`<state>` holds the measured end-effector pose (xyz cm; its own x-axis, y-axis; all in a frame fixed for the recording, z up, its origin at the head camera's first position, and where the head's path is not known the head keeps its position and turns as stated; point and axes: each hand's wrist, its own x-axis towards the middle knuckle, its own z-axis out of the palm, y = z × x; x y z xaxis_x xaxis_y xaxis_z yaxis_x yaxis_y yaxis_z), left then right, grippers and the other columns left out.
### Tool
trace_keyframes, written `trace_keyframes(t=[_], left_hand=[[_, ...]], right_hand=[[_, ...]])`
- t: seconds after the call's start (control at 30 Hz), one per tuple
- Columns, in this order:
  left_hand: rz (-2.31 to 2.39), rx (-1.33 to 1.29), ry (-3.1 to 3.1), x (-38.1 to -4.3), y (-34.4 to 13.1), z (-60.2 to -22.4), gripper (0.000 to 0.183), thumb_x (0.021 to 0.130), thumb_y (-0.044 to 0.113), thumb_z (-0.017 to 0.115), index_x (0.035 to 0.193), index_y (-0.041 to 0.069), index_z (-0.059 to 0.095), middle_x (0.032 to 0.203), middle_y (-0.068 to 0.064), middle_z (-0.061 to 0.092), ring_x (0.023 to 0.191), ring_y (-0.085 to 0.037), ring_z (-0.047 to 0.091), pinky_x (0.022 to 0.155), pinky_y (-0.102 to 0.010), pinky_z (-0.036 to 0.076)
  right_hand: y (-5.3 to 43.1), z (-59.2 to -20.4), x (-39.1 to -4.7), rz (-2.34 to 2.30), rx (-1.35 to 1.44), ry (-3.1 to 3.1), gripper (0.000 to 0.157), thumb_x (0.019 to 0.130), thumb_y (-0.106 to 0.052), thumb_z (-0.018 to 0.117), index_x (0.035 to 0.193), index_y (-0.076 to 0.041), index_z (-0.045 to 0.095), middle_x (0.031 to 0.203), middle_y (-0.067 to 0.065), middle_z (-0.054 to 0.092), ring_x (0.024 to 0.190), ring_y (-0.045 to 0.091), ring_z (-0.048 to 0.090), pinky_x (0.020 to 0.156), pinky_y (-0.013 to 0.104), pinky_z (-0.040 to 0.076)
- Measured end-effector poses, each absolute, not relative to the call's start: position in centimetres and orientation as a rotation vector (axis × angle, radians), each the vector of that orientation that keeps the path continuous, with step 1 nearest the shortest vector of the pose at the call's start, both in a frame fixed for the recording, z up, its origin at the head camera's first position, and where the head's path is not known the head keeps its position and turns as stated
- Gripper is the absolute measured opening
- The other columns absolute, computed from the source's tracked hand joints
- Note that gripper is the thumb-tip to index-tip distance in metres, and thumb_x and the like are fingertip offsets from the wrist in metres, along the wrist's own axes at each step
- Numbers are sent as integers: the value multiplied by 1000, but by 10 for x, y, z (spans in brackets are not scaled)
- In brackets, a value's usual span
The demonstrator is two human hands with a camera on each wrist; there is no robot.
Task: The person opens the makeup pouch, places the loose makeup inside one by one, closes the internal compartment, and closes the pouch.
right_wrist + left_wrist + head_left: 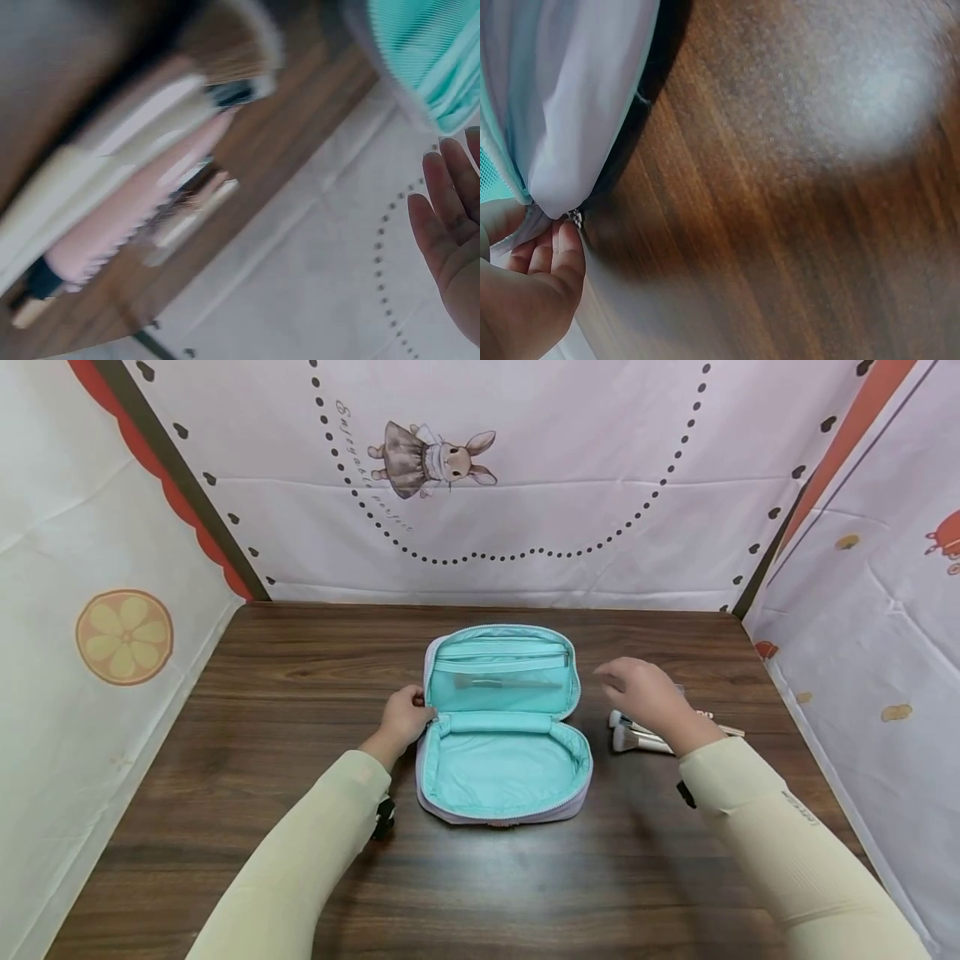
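Note:
A makeup bag [504,781] with a turquoise lining lies unzipped on the table, lid folded back. Behind the mesh pocket of the lid shows a slim makeup brush [501,682]. My left hand [405,718] pinches the bag's fabric at the left side, by the hinge; in the left wrist view a metal zipper pull [575,217] is at the fingertips. To the right of the bag my right hand [643,692] hovers with nothing in it, fingers loosely extended. Makeup brushes [633,741] lie beneath and beside it, partly hidden by the hand and forearm.
Beside the brushes in the right wrist view lie a pink item with a toothed edge [142,202] and a small clear-sided item [196,214]. The dark wooden table [315,652] is bordered by printed cloth walls [525,510] at the back and both sides.

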<state>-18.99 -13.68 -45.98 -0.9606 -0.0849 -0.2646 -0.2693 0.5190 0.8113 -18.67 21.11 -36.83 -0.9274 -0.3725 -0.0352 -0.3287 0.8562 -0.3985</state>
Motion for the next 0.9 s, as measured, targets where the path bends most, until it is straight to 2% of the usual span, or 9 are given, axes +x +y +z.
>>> trace_keyframes(t=[0.17, 0.4, 0.53, 0.7, 0.8, 0.9], left_hand=[[1405, -299, 2593, -188, -135, -459, 32, 92, 4, 56, 122, -7, 54, 110, -20, 55, 100, -31, 53, 88, -42, 47], [1405, -286, 2608, -187, -135, -459, 30, 91, 3, 56, 120, -6, 55, 107, -20, 56, 97, -30, 54, 85, -41, 47], [1411, -277, 2611, -187, -135, -458, 29, 91, 3, 56, 119, -6, 56, 105, -19, 56, 96, -30, 54, 84, -41, 47], [1403, -273, 2609, -187, -136, -459, 27, 92, 3, 57, 117, -5, 56, 105, -19, 57, 95, -30, 54, 84, -41, 48], [1401, -272, 2603, -186, -137, -458, 28, 93, 4, 57, 119, -5, 56, 106, -19, 57, 96, -30, 54, 84, -41, 48], [1405, -269, 2595, -185, -138, -457, 30, 93, 4, 57, 121, -6, 55, 108, -20, 57, 97, -31, 54, 85, -42, 47]], right_hand=[[228, -377, -174, -540, -503, 2912, 30, 95, -6, 53, 124, 2, 61, 122, 22, 61, 107, 36, 59, 86, 52, 48], [247, -394, -162, -402, -526, 2938, 30, 90, -4, 60, 118, 5, 63, 119, 24, 63, 113, 43, 56, 90, 57, 45], [254, -404, -158, -356, -451, 2924, 31, 88, -8, 63, 117, 2, 64, 117, 23, 64, 107, 42, 59, 83, 56, 47], [261, -416, -152, -327, -464, 2945, 27, 86, -9, 66, 111, 1, 67, 110, 21, 66, 104, 42, 60, 82, 56, 48], [263, -420, -150, -331, -502, 2967, 25, 83, -7, 67, 106, 1, 69, 107, 21, 67, 108, 45, 58, 86, 57, 47], [264, -422, -148, -324, -492, 2981, 25, 81, -6, 67, 105, 0, 69, 110, 22, 66, 115, 48, 53, 89, 58, 45]])
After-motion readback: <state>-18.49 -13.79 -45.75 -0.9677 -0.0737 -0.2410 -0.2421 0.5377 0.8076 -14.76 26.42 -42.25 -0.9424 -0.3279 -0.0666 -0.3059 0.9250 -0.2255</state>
